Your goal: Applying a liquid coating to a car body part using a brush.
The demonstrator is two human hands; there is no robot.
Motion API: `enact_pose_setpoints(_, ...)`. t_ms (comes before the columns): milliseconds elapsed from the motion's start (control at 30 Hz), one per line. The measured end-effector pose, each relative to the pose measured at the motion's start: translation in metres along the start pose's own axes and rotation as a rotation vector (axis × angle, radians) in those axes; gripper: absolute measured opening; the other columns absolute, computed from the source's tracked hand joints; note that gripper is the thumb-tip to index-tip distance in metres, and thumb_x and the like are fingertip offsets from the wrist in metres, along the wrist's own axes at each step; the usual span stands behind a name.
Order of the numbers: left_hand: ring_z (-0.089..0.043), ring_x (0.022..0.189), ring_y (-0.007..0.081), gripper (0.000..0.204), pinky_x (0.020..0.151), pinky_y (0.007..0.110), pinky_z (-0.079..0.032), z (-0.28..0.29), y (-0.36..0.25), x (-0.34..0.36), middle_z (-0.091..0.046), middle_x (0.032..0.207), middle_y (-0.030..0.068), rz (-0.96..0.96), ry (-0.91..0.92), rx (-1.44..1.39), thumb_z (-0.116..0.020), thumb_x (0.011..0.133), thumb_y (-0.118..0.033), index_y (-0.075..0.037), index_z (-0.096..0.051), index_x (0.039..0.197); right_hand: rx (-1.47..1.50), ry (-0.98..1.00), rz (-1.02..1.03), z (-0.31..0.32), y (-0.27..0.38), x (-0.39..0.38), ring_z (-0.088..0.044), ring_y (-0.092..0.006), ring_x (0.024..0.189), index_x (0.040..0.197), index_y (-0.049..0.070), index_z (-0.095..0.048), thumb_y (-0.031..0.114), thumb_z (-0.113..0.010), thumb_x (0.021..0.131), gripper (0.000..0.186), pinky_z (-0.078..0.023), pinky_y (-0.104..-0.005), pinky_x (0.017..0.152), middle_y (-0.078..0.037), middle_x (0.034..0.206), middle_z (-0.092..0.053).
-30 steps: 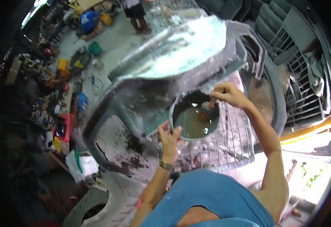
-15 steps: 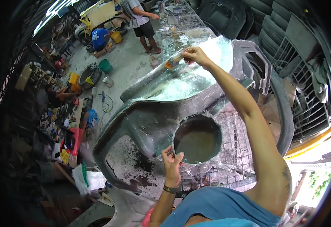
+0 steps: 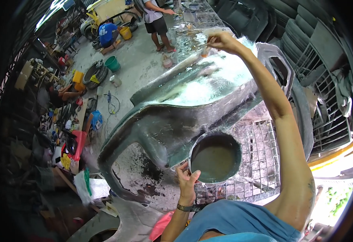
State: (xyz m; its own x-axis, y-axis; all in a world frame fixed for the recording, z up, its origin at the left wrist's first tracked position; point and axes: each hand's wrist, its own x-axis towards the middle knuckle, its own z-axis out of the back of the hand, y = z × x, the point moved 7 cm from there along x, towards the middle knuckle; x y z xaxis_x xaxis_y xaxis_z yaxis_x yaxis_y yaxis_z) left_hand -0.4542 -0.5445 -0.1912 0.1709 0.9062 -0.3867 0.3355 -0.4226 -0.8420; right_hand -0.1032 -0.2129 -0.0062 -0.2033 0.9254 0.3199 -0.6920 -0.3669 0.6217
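Pinching a short brush with an orange-brown tip (image 3: 204, 53), the right hand (image 3: 222, 42) is closed and extended over the far side of a large grey-green moulded shell (image 3: 172, 119). Whether bristles touch the surface cannot be told. Handle is gripped from above, presumably so the tip can be angled downward. Glossy white fibre matting (image 3: 198, 93) is spread along the shell's upper face. A round dark deep container (image 3: 217, 138), murky liquid (image 3: 215, 162) inside, is steadied at its near-left rim by the left hand (image 3: 187, 183), thumb over the edge; likely held there to stop tipping and keep liquid close to the shell. Container is seen above a wire-grid desk (image 3: 261, 151); whether its weight is carried by desk or hand is unclear.
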Motion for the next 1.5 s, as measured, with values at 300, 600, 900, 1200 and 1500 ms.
enact_pose_setpoints(300,-0.057,0.094,0.0138,0.064,0.067,0.024,-0.052,0.003,0.005,0.0,-0.055,0.112,0.0134,-0.007,0.008,0.021,-0.073,0.079,-0.021,-0.003,-0.032,0.126,-0.397,0.251,0.303,-0.114,0.105,0.05,-0.065,-0.034,0.073,0.083,0.0,-0.062,0.016,-0.063,0.083,0.016,-0.051,-0.0423,0.068,-0.016,0.077,-0.066)
enact_pose_setpoints(600,-0.055,0.09,0.0133,0.063,0.069,0.023,-0.05,0.013,-0.001,-0.007,-0.055,0.108,0.0125,-0.007,-0.007,0.0,-0.072,0.08,-0.019,-0.003,-0.032,0.126,-0.442,0.408,0.312,-0.113,0.124,0.035,-0.067,-0.0302,0.072,0.081,-0.001,-0.063,0.012,-0.062,0.083,0.013,-0.052,-0.0417,0.065,-0.015,0.079,-0.067)
enact_pose_setpoints(900,-0.055,0.089,0.0138,0.063,0.073,0.026,-0.05,0.017,0.002,-0.006,-0.054,0.107,0.0133,-0.019,-0.009,-0.002,-0.072,0.08,-0.018,-0.003,-0.033,0.127,-0.294,0.369,0.412,-0.154,0.17,0.073,-0.066,-0.036,0.08,0.09,0.002,-0.066,0.021,-0.066,0.081,0.021,-0.052,-0.0421,0.07,-0.017,0.085,-0.068)
enact_pose_setpoints(1200,-0.056,0.093,0.0143,0.062,0.075,0.026,-0.051,0.019,0.0,-0.006,-0.054,0.109,0.0124,0.027,-0.006,-0.02,-0.072,0.08,-0.015,-0.003,-0.033,0.126,-0.463,0.526,0.281,-0.171,0.141,0.065,-0.068,-0.0342,0.085,0.098,0.002,-0.066,0.014,-0.067,0.078,0.023,-0.054,-0.0412,0.074,-0.016,0.093,-0.07)
enact_pose_setpoints(1500,-0.056,0.091,0.0116,0.065,0.069,0.022,-0.049,0.021,0.0,-0.011,-0.055,0.112,0.0112,-0.004,-0.04,0.026,-0.072,0.078,-0.024,-0.006,-0.034,0.127,-0.192,0.38,0.538,-0.211,0.21,0.101,-0.064,-0.0378,0.079,0.089,0.001,-0.065,0.018,-0.066,0.08,0.019,-0.049,-0.0435,0.069,-0.016,0.083,-0.068)
